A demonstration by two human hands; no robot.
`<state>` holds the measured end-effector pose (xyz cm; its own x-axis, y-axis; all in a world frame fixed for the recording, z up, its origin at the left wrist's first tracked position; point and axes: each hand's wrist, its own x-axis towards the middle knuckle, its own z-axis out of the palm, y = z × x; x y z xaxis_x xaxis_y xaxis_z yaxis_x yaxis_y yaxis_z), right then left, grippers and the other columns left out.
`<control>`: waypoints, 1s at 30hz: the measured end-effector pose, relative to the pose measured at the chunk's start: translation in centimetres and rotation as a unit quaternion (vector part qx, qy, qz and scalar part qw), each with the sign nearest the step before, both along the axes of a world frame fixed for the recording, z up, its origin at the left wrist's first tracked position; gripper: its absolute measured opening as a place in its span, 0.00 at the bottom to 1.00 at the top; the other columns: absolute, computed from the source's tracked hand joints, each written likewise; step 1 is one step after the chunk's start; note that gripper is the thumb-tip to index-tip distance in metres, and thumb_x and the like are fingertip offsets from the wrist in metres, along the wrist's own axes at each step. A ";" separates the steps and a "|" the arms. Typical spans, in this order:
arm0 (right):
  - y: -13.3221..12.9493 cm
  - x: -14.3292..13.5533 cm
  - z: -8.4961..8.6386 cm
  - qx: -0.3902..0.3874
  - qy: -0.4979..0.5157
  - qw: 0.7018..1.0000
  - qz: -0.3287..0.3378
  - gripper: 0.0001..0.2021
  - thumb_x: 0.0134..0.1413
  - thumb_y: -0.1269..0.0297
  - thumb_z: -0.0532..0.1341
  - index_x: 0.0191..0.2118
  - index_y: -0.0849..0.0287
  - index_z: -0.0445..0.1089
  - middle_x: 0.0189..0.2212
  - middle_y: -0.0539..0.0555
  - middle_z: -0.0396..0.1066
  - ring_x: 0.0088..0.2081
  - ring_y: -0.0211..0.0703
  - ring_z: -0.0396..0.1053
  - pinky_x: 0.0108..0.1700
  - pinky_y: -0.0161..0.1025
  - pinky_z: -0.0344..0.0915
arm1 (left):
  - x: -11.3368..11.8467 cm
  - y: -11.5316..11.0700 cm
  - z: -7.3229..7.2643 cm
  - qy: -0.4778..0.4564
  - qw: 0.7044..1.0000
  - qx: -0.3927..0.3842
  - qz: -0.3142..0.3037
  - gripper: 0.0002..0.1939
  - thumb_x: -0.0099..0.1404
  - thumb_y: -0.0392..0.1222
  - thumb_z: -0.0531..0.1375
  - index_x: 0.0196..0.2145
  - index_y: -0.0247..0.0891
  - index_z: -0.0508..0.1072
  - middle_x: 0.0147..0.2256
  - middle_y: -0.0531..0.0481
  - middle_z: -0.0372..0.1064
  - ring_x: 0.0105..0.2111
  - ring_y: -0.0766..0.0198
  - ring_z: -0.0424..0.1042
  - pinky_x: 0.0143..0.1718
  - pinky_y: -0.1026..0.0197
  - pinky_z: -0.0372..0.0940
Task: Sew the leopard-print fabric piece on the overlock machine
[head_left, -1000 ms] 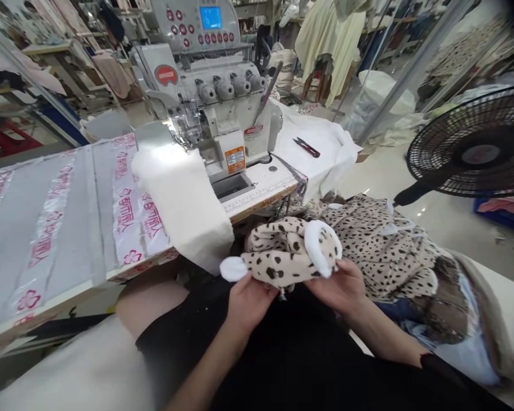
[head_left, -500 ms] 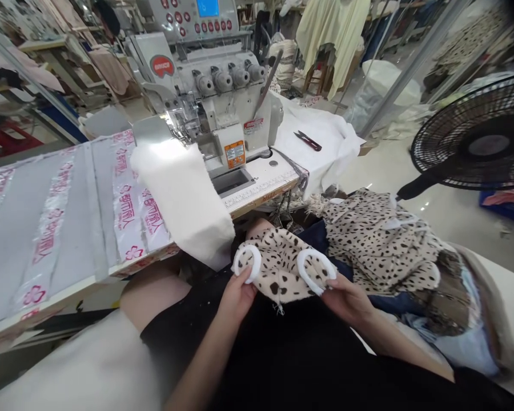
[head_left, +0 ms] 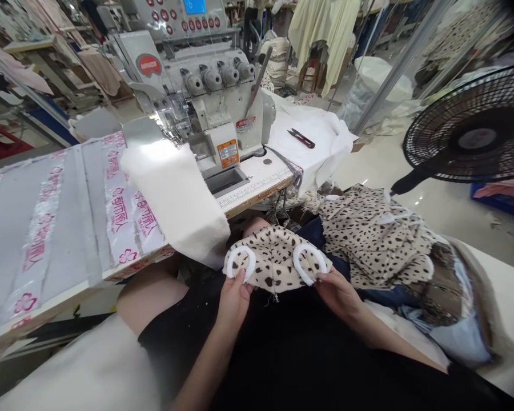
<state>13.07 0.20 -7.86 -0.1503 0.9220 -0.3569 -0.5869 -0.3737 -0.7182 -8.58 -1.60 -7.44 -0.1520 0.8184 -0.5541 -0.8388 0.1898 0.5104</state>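
Stretched between my two hands above my lap is a spotted beige fabric hat (head_left: 276, 257) with two white-rimmed ears, a few loose threads hanging from its lower edge. My left hand (head_left: 235, 299) pinches it at the bottom of the left ear, thumb on top. At the right ear's lower edge, my right hand (head_left: 338, 291) grips the cloth between thumb and fingers. More spotted fabric pieces (head_left: 372, 240) lie heaped to the right of the hat.
An overlock sewing machine (head_left: 209, 97) stands ahead, with white fabric (head_left: 175, 200) draped over the table at its left. Thread snips (head_left: 302, 138) rest on white cloth (head_left: 325, 125) to the machine's right. A black fan (head_left: 475, 137) is at the far right.
The hat is spread flatter and wider, its lower edge straighter. Both hands still hold it by the ears. The view has shifted slightly, so the surroundings sit further left.
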 end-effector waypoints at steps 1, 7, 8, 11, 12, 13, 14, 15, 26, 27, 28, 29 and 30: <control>0.0 0.1 -0.2 0.002 -0.007 1.000 -0.001 0.18 0.40 0.70 0.65 0.42 0.55 0.68 0.40 0.51 0.70 0.45 0.49 0.64 0.47 0.46 0.63 | 0.0 -0.1 0.0 -0.002 1.000 0.000 -0.001 0.16 0.61 0.28 0.56 0.47 0.36 0.65 0.48 0.43 0.64 0.45 0.59 0.66 0.42 0.61 0.68; -0.1 0.4 -1.1 0.026 -0.057 0.998 0.011 0.11 0.40 0.68 0.66 0.35 0.58 0.70 0.33 0.51 0.71 0.35 0.43 0.66 0.43 0.41 0.63 | 0.1 -0.3 -0.5 -0.005 1.000 0.013 -0.014 0.17 0.61 0.30 0.56 0.49 0.34 0.63 0.48 0.41 0.63 0.46 0.58 0.66 0.43 0.61 0.67; -0.1 0.4 -1.2 0.025 -0.057 0.998 0.013 0.11 0.40 0.68 0.66 0.35 0.58 0.70 0.33 0.51 0.71 0.35 0.43 0.66 0.43 0.41 0.63 | 0.1 -0.4 -0.5 -0.006 1.000 0.014 -0.012 0.18 0.61 0.30 0.56 0.50 0.35 0.63 0.48 0.41 0.63 0.46 0.58 0.66 0.43 0.61 0.67; 0.1 0.2 -1.2 0.016 -0.048 0.999 0.011 0.14 0.39 0.68 0.66 0.37 0.58 0.70 0.35 0.51 0.71 0.38 0.45 0.66 0.46 0.42 0.62 | 0.0 -0.3 -0.5 -0.009 1.000 0.004 -0.006 0.18 0.61 0.29 0.55 0.49 0.35 0.63 0.47 0.41 0.64 0.45 0.58 0.66 0.43 0.60 0.67; 0.1 0.2 -1.1 0.012 -0.043 0.999 0.009 0.14 0.39 0.68 0.66 0.37 0.58 0.70 0.36 0.51 0.71 0.39 0.45 0.66 0.46 0.42 0.61 | 0.0 -0.3 -0.5 -0.008 1.000 -0.004 -0.006 0.17 0.61 0.29 0.55 0.49 0.36 0.63 0.47 0.41 0.64 0.45 0.59 0.67 0.43 0.60 0.67; 0.2 0.1 -0.9 0.007 -0.037 0.999 0.008 0.15 0.38 0.69 0.66 0.37 0.58 0.70 0.37 0.51 0.71 0.40 0.45 0.66 0.46 0.41 0.61 | 0.0 -0.3 -0.4 -0.007 1.000 -0.010 -0.006 0.17 0.61 0.28 0.55 0.48 0.36 0.64 0.47 0.42 0.64 0.45 0.59 0.67 0.42 0.61 0.67; 0.2 -0.1 -0.8 0.001 -0.033 0.999 0.006 0.15 0.38 0.70 0.67 0.37 0.58 0.70 0.37 0.51 0.71 0.40 0.44 0.67 0.46 0.40 0.61 | 0.0 -0.3 -0.4 -0.005 1.000 -0.016 -0.007 0.16 0.61 0.28 0.54 0.47 0.36 0.64 0.47 0.42 0.64 0.45 0.59 0.67 0.42 0.61 0.68; 0.2 -0.2 -0.6 -0.005 -0.031 1.000 0.005 0.16 0.37 0.70 0.67 0.37 0.58 0.70 0.36 0.51 0.71 0.39 0.44 0.67 0.46 0.40 0.62 | 0.0 -0.3 -0.3 -0.003 1.000 -0.022 -0.007 0.16 0.62 0.27 0.54 0.47 0.36 0.65 0.47 0.43 0.65 0.45 0.59 0.67 0.42 0.61 0.68; 0.1 1.3 -2.1 -0.019 -0.181 0.983 -0.011 0.16 0.40 0.61 0.65 0.37 0.60 0.66 0.40 0.56 0.67 0.46 0.52 0.63 0.51 0.53 0.57 | -0.4 -0.2 -0.6 0.026 0.999 -0.015 -0.028 0.21 0.61 0.27 0.53 0.51 0.41 0.63 0.50 0.43 0.62 0.47 0.58 0.65 0.41 0.60 0.68; -0.2 1.4 -1.9 0.002 -0.215 0.976 -0.040 0.18 0.40 0.62 0.66 0.40 0.58 0.65 0.44 0.56 0.64 0.51 0.53 0.58 0.55 0.54 0.52 | -0.2 -0.2 -0.5 0.027 0.999 -0.011 -0.029 0.21 0.61 0.28 0.54 0.51 0.41 0.62 0.50 0.42 0.61 0.47 0.57 0.65 0.41 0.60 0.68; -0.4 1.3 -1.6 0.044 -0.263 0.962 -0.064 0.21 0.40 0.63 0.66 0.43 0.56 0.64 0.49 0.56 0.60 0.55 0.53 0.53 0.58 0.54 0.47 | 0.0 -0.3 -0.3 0.028 0.999 -0.009 -0.033 0.21 0.61 0.28 0.54 0.51 0.41 0.62 0.50 0.42 0.61 0.47 0.57 0.65 0.41 0.59 0.68; -0.7 1.0 -1.1 0.107 -0.316 0.940 -0.074 0.23 0.40 0.64 0.66 0.46 0.54 0.63 0.53 0.56 0.55 0.58 0.52 0.48 0.59 0.53 0.43 | 0.4 -0.4 0.0 0.025 0.999 -0.006 -0.041 0.21 0.62 0.29 0.54 0.52 0.42 0.61 0.51 0.42 0.61 0.47 0.57 0.65 0.42 0.58 0.68; -0.8 0.5 -0.5 0.186 -0.366 0.910 -0.063 0.26 0.41 0.66 0.65 0.49 0.53 0.61 0.56 0.55 0.51 0.59 0.51 0.44 0.61 0.51 0.41 | 0.8 -0.5 0.3 0.023 0.998 -0.003 -0.051 0.21 0.62 0.31 0.54 0.53 0.42 0.60 0.51 0.43 0.60 0.47 0.57 0.65 0.43 0.58 0.67</control>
